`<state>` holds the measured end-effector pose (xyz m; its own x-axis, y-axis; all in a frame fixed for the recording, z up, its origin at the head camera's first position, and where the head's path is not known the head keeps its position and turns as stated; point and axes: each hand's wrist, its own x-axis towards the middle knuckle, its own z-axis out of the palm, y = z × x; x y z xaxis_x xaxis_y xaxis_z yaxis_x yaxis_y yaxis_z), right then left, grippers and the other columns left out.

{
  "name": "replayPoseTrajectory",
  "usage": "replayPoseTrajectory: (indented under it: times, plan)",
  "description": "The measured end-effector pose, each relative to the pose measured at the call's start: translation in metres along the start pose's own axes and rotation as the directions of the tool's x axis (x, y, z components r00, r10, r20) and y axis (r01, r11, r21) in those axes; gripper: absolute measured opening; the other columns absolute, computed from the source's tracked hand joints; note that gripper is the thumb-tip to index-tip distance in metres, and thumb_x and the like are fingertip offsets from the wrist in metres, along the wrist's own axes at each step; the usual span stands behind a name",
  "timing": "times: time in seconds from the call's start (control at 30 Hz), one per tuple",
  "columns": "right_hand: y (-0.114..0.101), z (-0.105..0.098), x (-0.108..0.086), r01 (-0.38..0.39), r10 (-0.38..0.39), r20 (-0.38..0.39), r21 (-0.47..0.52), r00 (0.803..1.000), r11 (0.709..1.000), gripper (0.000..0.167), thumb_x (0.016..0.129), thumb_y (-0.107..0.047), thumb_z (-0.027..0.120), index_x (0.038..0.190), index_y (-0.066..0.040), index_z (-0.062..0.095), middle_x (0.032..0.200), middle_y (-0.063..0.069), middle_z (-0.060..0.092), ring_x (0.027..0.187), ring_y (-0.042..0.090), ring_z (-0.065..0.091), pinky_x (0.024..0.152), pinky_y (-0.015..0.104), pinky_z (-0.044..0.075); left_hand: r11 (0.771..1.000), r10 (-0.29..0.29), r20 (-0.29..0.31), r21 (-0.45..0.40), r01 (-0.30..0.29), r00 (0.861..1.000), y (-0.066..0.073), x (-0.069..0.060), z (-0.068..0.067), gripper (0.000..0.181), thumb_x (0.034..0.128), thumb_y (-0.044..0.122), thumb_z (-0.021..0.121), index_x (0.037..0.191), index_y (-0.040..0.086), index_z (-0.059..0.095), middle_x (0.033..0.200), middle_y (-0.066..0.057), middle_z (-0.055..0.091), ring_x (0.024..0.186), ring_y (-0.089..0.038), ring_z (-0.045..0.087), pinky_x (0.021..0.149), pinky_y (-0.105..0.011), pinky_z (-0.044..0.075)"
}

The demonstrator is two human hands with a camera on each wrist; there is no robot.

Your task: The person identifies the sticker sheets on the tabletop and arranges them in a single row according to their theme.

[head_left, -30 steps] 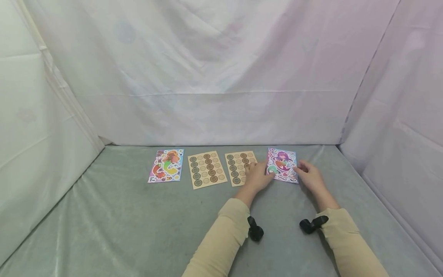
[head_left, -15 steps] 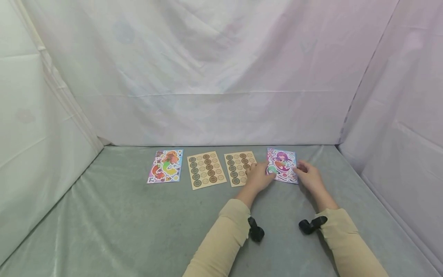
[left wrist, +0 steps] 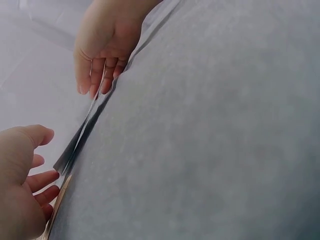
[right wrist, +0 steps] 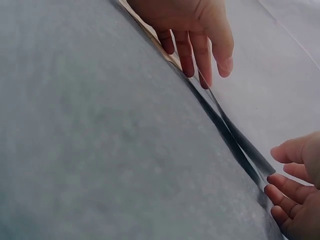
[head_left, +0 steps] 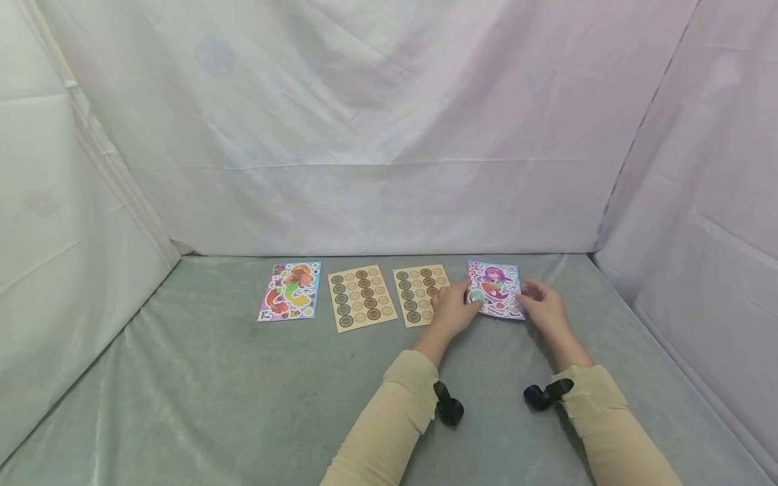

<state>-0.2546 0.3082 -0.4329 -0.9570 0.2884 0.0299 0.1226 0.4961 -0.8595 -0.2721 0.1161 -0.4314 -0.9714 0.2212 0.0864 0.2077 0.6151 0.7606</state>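
White fabric with faint pastel blotches hangs in folds behind and on both sides of a table covered in grey-green cloth. Toward its far edge I have four sheets in a row. Farthest right is the purple-haired mermaid sticker sheet, between my two hands, its near edge slightly bowed and at least partly clear of the cloth.

My left hand is at its left side and my right hand at its right. Both are loosely spread, with thumb and fingers apart: my fingertips touch the sheet's edges, while in the wrist views my thumbs stand off it, so I have no firm pinch on it.

My left fingers also overlap the nearer tan sheet of round seal stickers; I can't tell whether they touch it. Left of that lies a second tan sheet of round stickers, turned a little, and at the far left a mermaid sheet with a yellow-green tail.

My beige sleeves are cuffed above the wrists, with a small black device at the left cuff and another black device at the right.
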Motion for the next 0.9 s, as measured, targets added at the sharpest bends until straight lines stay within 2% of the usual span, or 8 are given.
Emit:
replayPoseTrajectory:
  times: [0.17, 0.33, 0.5, 0.7, 0.9]
  plan:
    - [-0.003, 0.001, -0.001, -0.001, 0.002, -0.036, 0.02, 0.999, 1.0, 0.051, 0.092, -0.007, 0.058, 0.14, 0.005, 0.043, 0.131, 0.026, 0.052, 0.121, 0.038, 0.047, 0.101, 0.048, 0.039, 0.998, 0.021, -0.004, -0.063, -0.021, 1.0, -0.001, 0.0, -0.001, 0.05, 0.0916, 0.028, 0.065, 0.137, 0.01, 0.053, 0.133, -0.003, 0.056, 0.124, -0.019, 0.047, 0.106, -0.039, 0.031]
    - [-0.006, 0.002, -0.001, -0.015, 0.016, -0.074, 0.02, 0.997, 1.0, 0.052, 0.09, -0.004, 0.059, 0.139, 0.004, 0.044, 0.129, 0.025, 0.054, 0.118, 0.037, 0.05, 0.097, 0.045, 0.042, 0.989, 0.038, -0.01, -0.145, -0.039, 0.999, 0.0, 0.0, -0.002, 0.051, 0.0915, 0.023, 0.065, 0.137, 0.006, 0.052, 0.133, -0.007, 0.056, 0.125, -0.02, 0.048, 0.104, -0.034, 0.038]
    - [-0.008, 0.003, -0.002, -0.034, 0.035, -0.094, 0.019, 0.995, 0.999, 0.052, 0.09, -0.003, 0.059, 0.14, 0.002, 0.045, 0.129, 0.024, 0.054, 0.118, 0.036, 0.052, 0.096, 0.044, 0.043, 0.974, 0.029, -0.034, -0.224, -0.036, 0.999, 0.0, 0.0, -0.002, 0.05, 0.0904, 0.021, 0.066, 0.136, 0.006, 0.052, 0.131, -0.007, 0.057, 0.124, -0.019, 0.049, 0.103, -0.033, 0.038]
    - [-0.011, 0.003, -0.006, -0.041, 0.042, -0.105, 0.011, 0.994, 0.999, 0.052, 0.091, -0.004, 0.06, 0.14, -0.001, 0.046, 0.13, 0.021, 0.055, 0.116, 0.034, 0.052, 0.093, 0.043, 0.045, 0.958, 0.002, -0.06, -0.285, -0.019, 0.998, -0.001, -0.002, -0.001, 0.048, 0.0906, 0.02, 0.066, 0.136, 0.011, 0.053, 0.127, -0.004, 0.057, 0.115, -0.015, 0.054, 0.095, -0.029, 0.046]
    - [-0.012, 0.004, -0.006, -0.04, 0.04, -0.124, 0.009, 0.992, 0.999, 0.052, 0.09, -0.003, 0.061, 0.141, -0.004, 0.047, 0.13, 0.019, 0.055, 0.115, 0.033, 0.053, 0.092, 0.043, 0.046, 0.934, -0.008, -0.088, -0.356, -0.023, 0.996, -0.001, -0.004, -0.003, 0.046, 0.0895, 0.015, 0.066, 0.134, 0.01, 0.055, 0.123, -0.002, 0.059, 0.105, -0.012, 0.057, 0.082, -0.022, 0.049]
